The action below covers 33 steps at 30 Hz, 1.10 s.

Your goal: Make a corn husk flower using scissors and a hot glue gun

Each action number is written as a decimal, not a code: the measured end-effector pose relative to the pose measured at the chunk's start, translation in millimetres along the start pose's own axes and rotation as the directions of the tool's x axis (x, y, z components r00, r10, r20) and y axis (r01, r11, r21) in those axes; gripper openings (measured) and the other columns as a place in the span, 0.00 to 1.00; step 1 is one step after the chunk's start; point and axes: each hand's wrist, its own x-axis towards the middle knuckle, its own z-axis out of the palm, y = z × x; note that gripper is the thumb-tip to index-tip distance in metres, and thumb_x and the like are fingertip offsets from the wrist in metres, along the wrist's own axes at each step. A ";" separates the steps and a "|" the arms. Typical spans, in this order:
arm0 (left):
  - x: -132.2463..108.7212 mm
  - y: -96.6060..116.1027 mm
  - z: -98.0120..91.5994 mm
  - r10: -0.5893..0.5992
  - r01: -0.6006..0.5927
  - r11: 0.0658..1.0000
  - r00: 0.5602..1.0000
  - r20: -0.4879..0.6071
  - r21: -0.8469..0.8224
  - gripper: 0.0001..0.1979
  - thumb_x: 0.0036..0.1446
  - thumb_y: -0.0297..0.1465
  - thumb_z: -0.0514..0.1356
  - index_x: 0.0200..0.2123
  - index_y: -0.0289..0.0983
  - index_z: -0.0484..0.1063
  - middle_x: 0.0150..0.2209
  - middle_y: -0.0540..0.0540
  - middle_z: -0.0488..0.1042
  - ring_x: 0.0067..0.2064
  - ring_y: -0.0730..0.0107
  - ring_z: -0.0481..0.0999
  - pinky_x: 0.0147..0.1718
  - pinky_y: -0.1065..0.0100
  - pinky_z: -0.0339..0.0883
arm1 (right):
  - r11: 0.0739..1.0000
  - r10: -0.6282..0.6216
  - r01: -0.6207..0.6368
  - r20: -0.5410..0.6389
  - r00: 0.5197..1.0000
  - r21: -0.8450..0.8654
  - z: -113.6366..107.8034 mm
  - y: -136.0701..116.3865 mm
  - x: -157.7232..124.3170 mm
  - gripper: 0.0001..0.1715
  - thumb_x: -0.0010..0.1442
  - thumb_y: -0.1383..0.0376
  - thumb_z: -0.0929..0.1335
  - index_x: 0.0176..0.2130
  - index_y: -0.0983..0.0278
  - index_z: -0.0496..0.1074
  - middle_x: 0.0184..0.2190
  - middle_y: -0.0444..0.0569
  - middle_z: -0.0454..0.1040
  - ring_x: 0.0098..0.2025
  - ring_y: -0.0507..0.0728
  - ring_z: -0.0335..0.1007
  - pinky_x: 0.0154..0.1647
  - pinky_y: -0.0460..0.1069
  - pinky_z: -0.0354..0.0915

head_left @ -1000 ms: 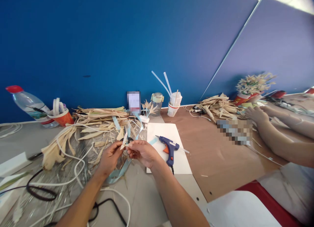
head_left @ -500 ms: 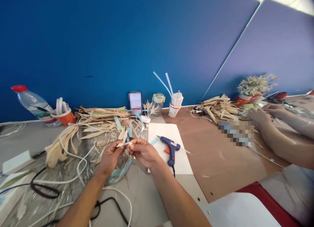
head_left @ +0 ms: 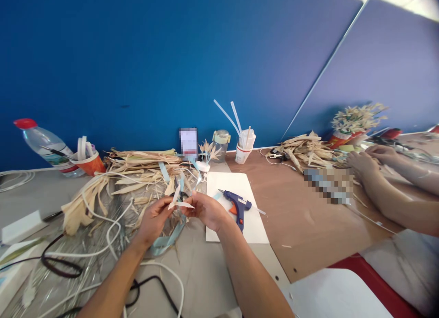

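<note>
1. The left hand (head_left: 154, 219) and right hand (head_left: 206, 210) are meeting above the near middle of the surface (head_left: 195, 281). Both are pinching the husk piece (head_left: 178, 200) in their fingertips. It is sitting right between them, just left of the glue gun (head_left: 236, 204) lying on the white sheet (head_left: 222, 180).
2. The husk piece is showing as thin, pale, pointed dried strips, one pointing up and one pointing right; finer detail is too small to tell.
3. A red cup (head_left: 89, 164) at the far left is holding white loops. A white cup (head_left: 241, 154) at the far middle is holding clear glue sticks (head_left: 225, 115). A lidded jar (head_left: 220, 144) is standing just left of it, and I cannot tell its contents.
</note>
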 end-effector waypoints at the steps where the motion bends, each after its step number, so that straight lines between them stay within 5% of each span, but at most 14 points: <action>1: -0.1 1.0 0.5 0.009 -0.009 1.000 1.000 0.010 0.018 0.07 0.46 0.35 0.63 0.29 0.38 0.76 0.26 0.50 0.72 0.25 0.73 0.64 0.24 0.72 0.60 | 1.000 0.012 -0.012 0.003 1.000 -0.020 0.7 0.8 0.0 0.18 0.45 0.53 0.73 0.24 0.67 0.75 0.23 0.46 0.74 0.27 0.52 0.67 0.35 0.48 0.61; 9: -0.4 4.6 2.2 -0.027 0.026 0.999 0.999 0.041 0.025 0.10 0.45 0.38 0.65 0.28 0.37 0.76 0.25 0.50 0.73 0.26 0.72 0.67 0.25 0.72 0.61 | 0.999 -0.017 0.019 0.039 0.999 -0.045 3.5 7.2 3.1 0.10 0.37 0.65 0.76 0.24 0.66 0.76 0.21 0.42 0.73 0.24 0.47 0.61 0.32 0.46 0.54; 20: -1.6 -8.3 2.7 -0.110 0.112 0.984 0.994 0.021 -0.138 0.12 0.44 0.38 0.66 0.30 0.36 0.76 0.24 0.52 0.70 0.24 0.76 0.64 0.23 0.73 0.59 | 0.989 -0.146 0.148 0.064 0.987 -0.031 8.5 17.0 9.4 0.06 0.40 0.65 0.75 0.24 0.63 0.77 0.23 0.42 0.74 0.28 0.50 0.65 0.37 0.47 0.57; 24: 2.3 -13.8 -1.7 -0.071 0.066 0.988 0.997 -0.031 -0.143 0.12 0.46 0.37 0.65 0.31 0.35 0.75 0.23 0.51 0.72 0.23 0.76 0.64 0.23 0.73 0.58 | 0.989 -0.145 0.145 0.006 0.989 -0.030 5.9 10.7 6.8 0.10 0.43 0.62 0.74 0.29 0.65 0.77 0.25 0.43 0.74 0.27 0.49 0.65 0.35 0.46 0.59; 28: 5.4 -17.2 -5.1 -0.048 0.031 0.988 0.992 -0.112 -0.150 0.12 0.47 0.38 0.64 0.32 0.35 0.74 0.28 0.49 0.75 0.22 0.77 0.64 0.22 0.72 0.58 | 0.967 -0.157 0.165 -0.055 0.986 0.195 3.2 5.1 6.7 0.17 0.47 0.56 0.72 0.34 0.65 0.76 0.26 0.45 0.74 0.26 0.49 0.66 0.32 0.45 0.61; 33: 5.0 -16.8 -4.0 -0.052 0.034 0.994 0.984 -0.170 -0.109 0.13 0.47 0.38 0.64 0.32 0.35 0.74 0.26 0.49 0.75 0.22 0.76 0.64 0.22 0.73 0.58 | 0.963 -0.181 0.204 -0.142 0.973 0.174 6.7 7.3 7.1 0.11 0.43 0.65 0.73 0.31 0.65 0.75 0.24 0.42 0.71 0.23 0.47 0.63 0.28 0.44 0.59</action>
